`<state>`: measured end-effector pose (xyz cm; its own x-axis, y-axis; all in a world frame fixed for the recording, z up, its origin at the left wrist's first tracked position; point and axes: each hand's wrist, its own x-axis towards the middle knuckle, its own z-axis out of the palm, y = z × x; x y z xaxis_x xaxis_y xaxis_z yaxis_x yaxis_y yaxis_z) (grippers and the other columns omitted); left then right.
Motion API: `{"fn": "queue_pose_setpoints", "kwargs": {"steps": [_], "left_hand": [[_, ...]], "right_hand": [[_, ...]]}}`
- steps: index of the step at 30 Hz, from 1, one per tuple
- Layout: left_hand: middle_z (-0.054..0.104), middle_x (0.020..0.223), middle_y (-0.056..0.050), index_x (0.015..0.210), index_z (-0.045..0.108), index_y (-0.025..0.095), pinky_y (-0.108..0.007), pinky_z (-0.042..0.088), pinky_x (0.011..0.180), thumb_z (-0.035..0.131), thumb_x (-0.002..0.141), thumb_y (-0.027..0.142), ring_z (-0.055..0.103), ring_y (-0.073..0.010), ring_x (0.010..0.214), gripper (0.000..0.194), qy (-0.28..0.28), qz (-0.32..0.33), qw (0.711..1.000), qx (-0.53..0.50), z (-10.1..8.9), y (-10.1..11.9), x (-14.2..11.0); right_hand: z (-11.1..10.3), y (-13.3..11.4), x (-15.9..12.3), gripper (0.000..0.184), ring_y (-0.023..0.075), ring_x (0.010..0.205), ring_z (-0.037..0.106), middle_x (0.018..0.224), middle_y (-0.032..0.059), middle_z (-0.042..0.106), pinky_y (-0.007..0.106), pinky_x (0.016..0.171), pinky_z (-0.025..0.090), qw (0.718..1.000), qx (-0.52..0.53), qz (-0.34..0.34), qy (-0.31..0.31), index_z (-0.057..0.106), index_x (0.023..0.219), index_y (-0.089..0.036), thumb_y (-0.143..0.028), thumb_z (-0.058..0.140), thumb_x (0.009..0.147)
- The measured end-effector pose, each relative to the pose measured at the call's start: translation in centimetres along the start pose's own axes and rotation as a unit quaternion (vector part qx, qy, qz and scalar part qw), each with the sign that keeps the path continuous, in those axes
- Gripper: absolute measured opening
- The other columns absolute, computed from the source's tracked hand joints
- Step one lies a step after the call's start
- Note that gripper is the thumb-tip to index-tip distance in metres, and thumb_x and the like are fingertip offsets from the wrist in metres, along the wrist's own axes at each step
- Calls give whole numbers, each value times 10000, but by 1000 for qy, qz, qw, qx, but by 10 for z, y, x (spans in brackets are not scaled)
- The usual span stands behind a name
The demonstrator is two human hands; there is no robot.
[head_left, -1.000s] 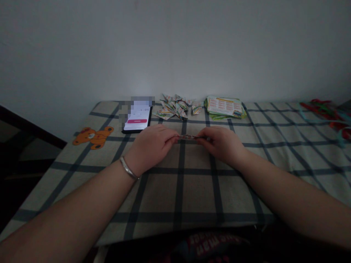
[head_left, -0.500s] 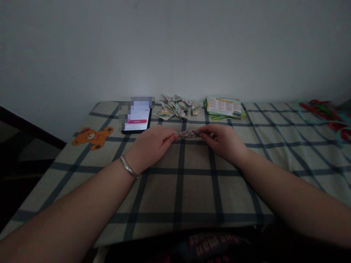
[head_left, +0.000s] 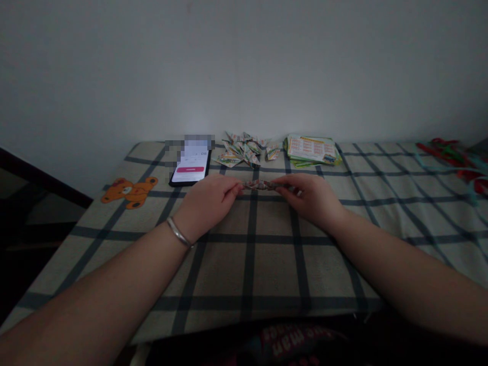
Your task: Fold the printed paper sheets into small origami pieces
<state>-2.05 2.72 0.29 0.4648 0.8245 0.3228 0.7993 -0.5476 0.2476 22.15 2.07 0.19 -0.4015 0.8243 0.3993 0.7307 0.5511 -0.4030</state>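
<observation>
Grips pinched closed, left hand (head_left: 209,200) and right hand (head_left: 312,197) have one end each; over the bench (head_left: 224,269), nearer than a printed stack (head_left: 312,149) and folded papers (head_left: 250,153) (its like, perhaps), a narrow paper piece (head_left: 260,185) spans between them; shaping seems the step, the next move calling for even pressure.

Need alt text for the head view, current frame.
A left hand and a right hand pinch opposite ends of a narrow folded paper over a checked tablecloth. Beyond them, left to right, lie a lit phone, folded paper pieces and a stack of printed sheets; a flat orange bear is at left.
</observation>
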Motion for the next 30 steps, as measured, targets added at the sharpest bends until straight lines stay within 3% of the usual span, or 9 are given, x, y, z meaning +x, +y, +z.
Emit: {"fn": "queue_pose_setpoints", "kwargs": {"steps": [6, 12, 19, 24, 30], "left_hand": [[672, 843, -61, 860, 652, 184, -349, 441, 728, 358, 946, 293, 613, -232, 837, 325, -3, -9, 1000, 17, 0, 0, -1], [677, 854, -66, 884, 653, 181, -364, 465, 750, 355, 950, 299, 620, -243, 852, 327, -18, -7, 1000, 13, 2, 0, -1], [686, 1102, -61, 1275, 527, 163, -377, 486, 913, 433, 931, 266, 628, -217, 1022, 371, 12, -32, 997, -69, 2, 3, -2], [688, 1087, -71, 1138, 617, 162, -412, 481, 930, 496, 906, 275, 614, -235, 1026, 285, -10, -3, 999, -45, 2, 2, -3], [690, 1067, -68, 1034, 675, 171, -438, 451, 967, 485, 915, 258, 594, -243, 1036, 241, -31, 47, 998, -12, 3, 3, -2]], "right_hand": [[4, 2, -1, 295, 127, 653, 616, 865, 16, 725, 248, 599, 460, 998, 57, 21, 32, 664, 1148, -224, -236, 589, 864], [2, 5, -2, 129, 122, 633, 599, 810, -8, 715, 246, 585, 440, 999, 9, 12, 51, 673, 974, -235, -271, 614, 865], [-12, 13, 0, 125, 137, 627, 599, 798, 19, 717, 259, 581, 420, 996, -65, -12, 68, 707, 913, -219, -278, 607, 867], [-18, 18, 3, 156, 163, 631, 619, 772, 26, 721, 279, 586, 428, 987, -103, 57, 109, 711, 898, -221, -315, 593, 857], [-15, 17, 6, 154, 177, 671, 625, 817, 24, 735, 278, 567, 385, 985, -137, 87, 55, 711, 899, -239, -329, 593, 860]]}}
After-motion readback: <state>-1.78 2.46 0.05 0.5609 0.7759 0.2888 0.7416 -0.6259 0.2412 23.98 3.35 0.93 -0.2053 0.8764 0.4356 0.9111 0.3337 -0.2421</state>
